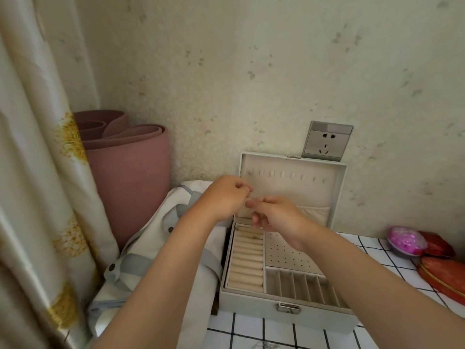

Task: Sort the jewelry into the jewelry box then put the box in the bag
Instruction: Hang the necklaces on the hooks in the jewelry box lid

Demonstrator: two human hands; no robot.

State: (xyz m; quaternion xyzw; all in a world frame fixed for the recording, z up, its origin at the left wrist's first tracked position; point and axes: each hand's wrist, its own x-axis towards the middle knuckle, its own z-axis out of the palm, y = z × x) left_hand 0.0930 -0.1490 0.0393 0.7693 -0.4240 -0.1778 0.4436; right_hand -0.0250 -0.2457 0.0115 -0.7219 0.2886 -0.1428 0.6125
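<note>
Two bare forearms are reaching up from the bottom edge, the left hand (226,195) and right hand (276,217) meeting in the air over the back of the open jewelry box (289,308), just in front of its raised lid (289,195). Both hands are curling their fingers tightly, with the fingertips touching as if pinching, though whatever lies between them is too small to make out. The box is sitting on the white, black-gridded tabletop (251,331) directly beneath the hands, its ring rolls (246,263) on the left, a dotted earring panel (281,255) behind and a row of narrow slots (302,285) at the front; a tiny glinting piece (253,237) is lying near the top of the rolls. The lid is leaning back against the wall (251,71), just under a grey power socket (325,142). A white bag (156,238) with grey-blue straps is slumping right beside the box's left wall, at the tabletop's left edge. Open gridded surface is showing in front of the box and to its right. Farther right, near the edge, a pink-filled round container (405,240) is sitting beside red pouches (442,273). A rolled pink mat (130,177) is standing behind the bag, and a floral curtain (37,172) is hanging along the left.
</note>
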